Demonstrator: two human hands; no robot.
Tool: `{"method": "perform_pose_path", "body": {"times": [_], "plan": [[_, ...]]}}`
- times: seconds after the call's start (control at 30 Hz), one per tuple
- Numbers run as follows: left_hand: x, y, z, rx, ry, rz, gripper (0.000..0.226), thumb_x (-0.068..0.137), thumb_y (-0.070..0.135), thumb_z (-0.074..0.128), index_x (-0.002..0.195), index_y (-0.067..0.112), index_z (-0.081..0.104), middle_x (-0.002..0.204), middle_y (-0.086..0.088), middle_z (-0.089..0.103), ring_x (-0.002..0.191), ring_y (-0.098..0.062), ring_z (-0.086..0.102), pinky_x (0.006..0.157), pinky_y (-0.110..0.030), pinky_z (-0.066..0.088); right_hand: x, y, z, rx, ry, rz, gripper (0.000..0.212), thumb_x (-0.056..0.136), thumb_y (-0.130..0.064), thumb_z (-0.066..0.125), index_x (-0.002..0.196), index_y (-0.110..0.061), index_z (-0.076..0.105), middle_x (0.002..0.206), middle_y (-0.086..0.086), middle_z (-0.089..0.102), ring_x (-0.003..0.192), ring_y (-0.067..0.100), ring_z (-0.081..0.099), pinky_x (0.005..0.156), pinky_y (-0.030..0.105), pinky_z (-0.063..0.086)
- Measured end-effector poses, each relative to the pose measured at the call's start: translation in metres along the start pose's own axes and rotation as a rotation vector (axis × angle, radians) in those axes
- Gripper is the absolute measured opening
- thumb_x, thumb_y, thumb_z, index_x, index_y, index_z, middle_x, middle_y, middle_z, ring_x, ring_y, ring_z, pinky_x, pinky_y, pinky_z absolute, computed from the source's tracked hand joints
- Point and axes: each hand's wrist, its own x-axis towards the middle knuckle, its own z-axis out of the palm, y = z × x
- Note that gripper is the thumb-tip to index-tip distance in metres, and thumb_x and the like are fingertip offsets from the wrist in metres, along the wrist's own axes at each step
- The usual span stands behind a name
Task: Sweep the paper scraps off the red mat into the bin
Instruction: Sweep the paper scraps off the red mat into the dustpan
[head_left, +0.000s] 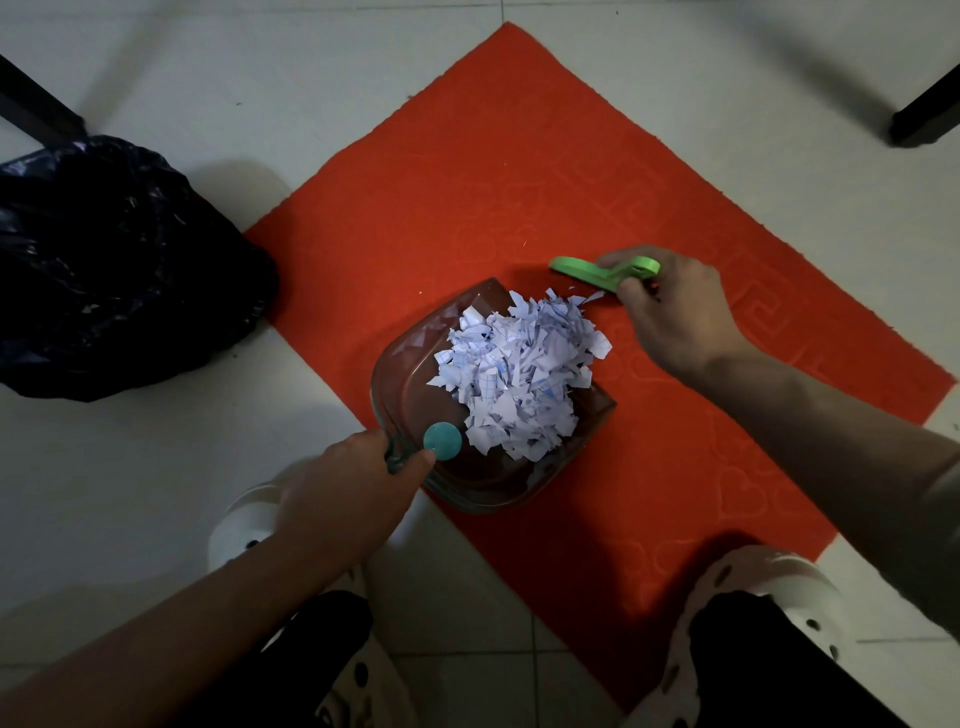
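A: Item one, the dustpan?

B: Clear brown-tinted dustpan (415, 384) lying on the near-left edge of the red mat (519, 171). Long axis runs from its handle at lower left to its open mouth at upper right. A round teal disc (442, 441) sits at the handle end.

A: Contents?

B: One heap of paper scraps (519, 374), white with blue grid lines, piled inside the pan toward the mouth; a few pieces reach past the lip onto the mat.

A: Hands?

B: Left hand (337, 499), fingers closed round the dustpan handle. Right hand (670, 306), fingers wrapped on a green hand brush (602, 273), just beyond the pan's mouth. The brush's long axis lies roughly left to right, its free end pointing left; bristles cannot be seen.

A: The bin?

B: Bin lined with a black bag (114, 270), on the white tiled floor (156, 467) to the left of the mat, touching the mat's left corner. Its contents cannot be made out.

A: Other?

B: White perforated shoes (769, 577) at the near edge.
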Motion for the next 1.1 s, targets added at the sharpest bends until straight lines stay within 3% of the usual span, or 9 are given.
{"method": "perform_pose_path", "body": {"times": [0.2, 0.27, 0.4, 0.53, 0.7, 0.77, 0.93, 1.1], "plan": [[0.000, 0.000, 0.000, -0.012, -0.011, -0.006, 0.042, 0.091, 0.056, 0.051, 0.064, 0.026, 0.039, 0.070, 0.002, 0.056, 0.067, -0.019, 0.054, 0.062, -0.030, 0.039, -0.002, -0.003, 0.009, -0.039, -0.163, -0.058, 0.029, 0.093, -0.007, 0.048, 0.106, -0.020, 0.071, 0.056, -0.003, 0.054, 0.038, 0.012, 0.038, 0.037, 0.016, 0.029], [0.000, 0.000, -0.001, -0.007, -0.011, -0.001, 0.042, 0.092, 0.056, 0.051, 0.064, 0.026, 0.038, 0.071, 0.002, 0.057, 0.067, -0.018, 0.054, 0.062, -0.030, 0.039, -0.006, -0.007, 0.005, -0.009, -0.142, -0.087, 0.028, 0.092, -0.007, 0.048, 0.100, -0.020, 0.071, 0.055, -0.006, 0.052, 0.041, 0.010, 0.041, 0.039, 0.016, 0.028], [-0.001, 0.001, -0.002, -0.010, -0.017, 0.005, 0.042, 0.092, 0.055, 0.050, 0.064, 0.027, 0.039, 0.070, 0.003, 0.058, 0.066, -0.016, 0.055, 0.062, -0.029, 0.038, 0.001, -0.011, -0.001, 0.032, -0.033, -0.087, 0.027, 0.092, -0.006, 0.048, 0.101, -0.018, 0.071, 0.065, -0.002, 0.056, 0.044, 0.004, 0.045, 0.041, 0.013, 0.029], [-0.001, 0.002, -0.002, 0.000, -0.014, 0.005, 0.041, 0.092, 0.054, 0.051, 0.064, 0.026, 0.039, 0.069, 0.004, 0.056, 0.065, -0.016, 0.053, 0.060, -0.029, 0.036, 0.011, -0.009, 0.007, -0.023, -0.066, -0.087, 0.031, 0.092, -0.007, 0.048, 0.112, -0.016, 0.070, 0.083, 0.000, 0.059, 0.053, -0.007, 0.050, 0.047, 0.009, 0.034], [-0.002, 0.002, -0.002, -0.008, -0.013, 0.006, 0.042, 0.092, 0.053, 0.052, 0.063, 0.027, 0.038, 0.066, 0.007, 0.052, 0.062, -0.014, 0.050, 0.060, -0.029, 0.035, -0.001, -0.012, 0.011, -0.019, -0.171, -0.081, 0.029, 0.092, -0.006, 0.048, 0.105, -0.017, 0.072, 0.058, -0.012, 0.052, 0.040, 0.006, 0.044, 0.038, 0.015, 0.030], [-0.001, 0.003, -0.003, -0.008, -0.012, 0.009, 0.042, 0.093, 0.053, 0.051, 0.063, 0.027, 0.038, 0.065, 0.008, 0.051, 0.060, -0.011, 0.048, 0.057, -0.029, 0.034, -0.008, -0.013, 0.007, 0.028, -0.116, -0.083, 0.029, 0.091, -0.005, 0.049, 0.100, -0.018, 0.073, 0.057, -0.011, 0.054, 0.040, 0.007, 0.043, 0.039, 0.013, 0.029], [-0.003, 0.003, -0.005, -0.015, 0.005, 0.012, 0.042, 0.093, 0.052, 0.052, 0.062, 0.026, 0.038, 0.063, 0.008, 0.049, 0.057, -0.008, 0.045, 0.054, -0.028, 0.031, -0.010, -0.002, -0.006, 0.025, 0.093, -0.013, 0.029, 0.090, -0.010, 0.047, 0.102, -0.017, 0.072, 0.079, 0.005, 0.067, 0.047, 0.010, 0.046, 0.044, 0.014, 0.032], [-0.004, -0.006, -0.003, 0.027, 0.011, 0.020, 0.041, 0.091, 0.057, 0.050, 0.068, 0.023, 0.046, 0.064, 0.004, 0.052, 0.061, -0.016, 0.053, 0.059, -0.030, 0.042, -0.009, 0.011, -0.009, -0.077, 0.164, 0.061, 0.029, 0.091, -0.020, 0.044, 0.106, -0.020, 0.068, 0.073, 0.008, 0.064, 0.051, 0.022, 0.052, 0.049, 0.031, 0.040]]}}
